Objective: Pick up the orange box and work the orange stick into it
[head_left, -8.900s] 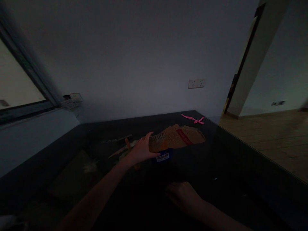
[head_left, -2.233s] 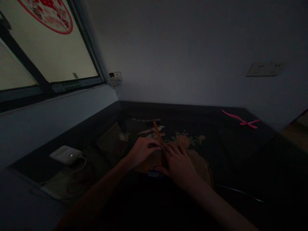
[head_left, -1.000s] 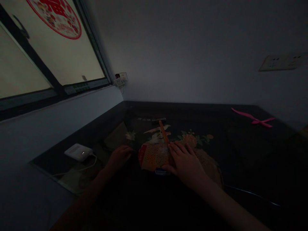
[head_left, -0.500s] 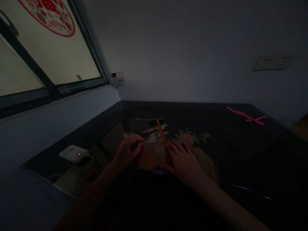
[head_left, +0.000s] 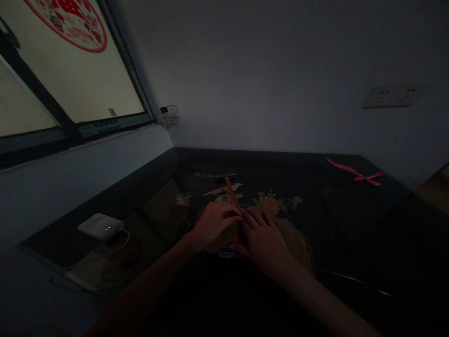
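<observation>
My left hand (head_left: 213,224) is closed in a pinch, thumb and forefinger tips meeting close to the fingers of my right hand; what they hold is too dark to make out. Flat over a tan, dotted piece (head_left: 213,246) lies my right hand (head_left: 261,234), fingers stretched and slightly apart, a ring on one. An orange-brown stick (head_left: 231,192) slants away from between the hands. A blue-and-white edge (head_left: 228,253) shows under the piece. Beside my right hand rests a brown, rounded flat object (head_left: 298,241), partly covered by the hand.
A white box-shaped device (head_left: 100,227) with a lit dot and cable lies on the left of the dark, flower-printed table (head_left: 315,178). A pink ribbon (head_left: 365,178) is at the back right. Beyond are a window (head_left: 105,93) and a wall socket (head_left: 387,97).
My left hand has moved right, from the dotted piece's left edge across it to my right hand, covering most of it. My right hand stays in place. The view has shifted slightly.
</observation>
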`<state>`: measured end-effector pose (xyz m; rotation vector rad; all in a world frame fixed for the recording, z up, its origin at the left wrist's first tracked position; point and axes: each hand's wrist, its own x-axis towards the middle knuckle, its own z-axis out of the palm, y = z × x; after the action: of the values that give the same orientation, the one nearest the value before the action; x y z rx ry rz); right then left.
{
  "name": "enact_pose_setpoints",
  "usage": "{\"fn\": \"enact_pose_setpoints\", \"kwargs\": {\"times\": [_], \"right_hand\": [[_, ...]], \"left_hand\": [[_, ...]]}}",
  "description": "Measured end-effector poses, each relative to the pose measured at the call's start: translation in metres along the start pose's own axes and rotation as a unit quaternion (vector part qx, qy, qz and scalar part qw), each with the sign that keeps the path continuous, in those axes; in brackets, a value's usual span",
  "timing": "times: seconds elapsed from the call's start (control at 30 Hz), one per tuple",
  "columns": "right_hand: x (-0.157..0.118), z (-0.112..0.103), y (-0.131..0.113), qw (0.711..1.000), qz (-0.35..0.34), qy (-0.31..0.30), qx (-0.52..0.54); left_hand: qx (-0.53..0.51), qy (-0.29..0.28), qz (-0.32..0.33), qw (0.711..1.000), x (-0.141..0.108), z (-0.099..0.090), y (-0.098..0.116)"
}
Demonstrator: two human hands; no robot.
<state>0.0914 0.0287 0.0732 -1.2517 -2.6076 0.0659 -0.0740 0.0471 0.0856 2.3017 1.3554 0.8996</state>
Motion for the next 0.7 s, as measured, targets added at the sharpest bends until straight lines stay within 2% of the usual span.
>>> {"fn": "enact_pose_setpoints", "kwargs": {"times": [0.4, 0.47, 0.57, 0.63, 0.7], "right_hand": [[-0.002, 0.001, 0.001, 1.0, -0.006, 0.004, -0.002], [-0.002, 0.001, 0.0, 1.0, -0.006, 0.004, -0.004], [-0.002, 0.001, 0.0, 1.0, -0.007, 0.003, -0.006], [-0.002, 0.0, -0.001, 1.0, -0.005, 0.001, -0.007], [-0.002, 0.0, 0.0, 1.0, -0.003, -0.002, -0.009]], "left_hand": [[-0.015, 0.051, -0.004, 0.999, -0.003, -0.009, -0.001], [-0.029, 0.111, -0.023, 0.993, 0.0, -0.019, -0.002], [-0.017, 0.223, -0.056, 0.973, 0.004, -0.046, -0.001], [0.022, 0.259, -0.054, 0.964, 0.001, -0.065, -0.003], [0.085, 0.272, -0.043, 0.958, -0.009, -0.079, -0.01]]}}
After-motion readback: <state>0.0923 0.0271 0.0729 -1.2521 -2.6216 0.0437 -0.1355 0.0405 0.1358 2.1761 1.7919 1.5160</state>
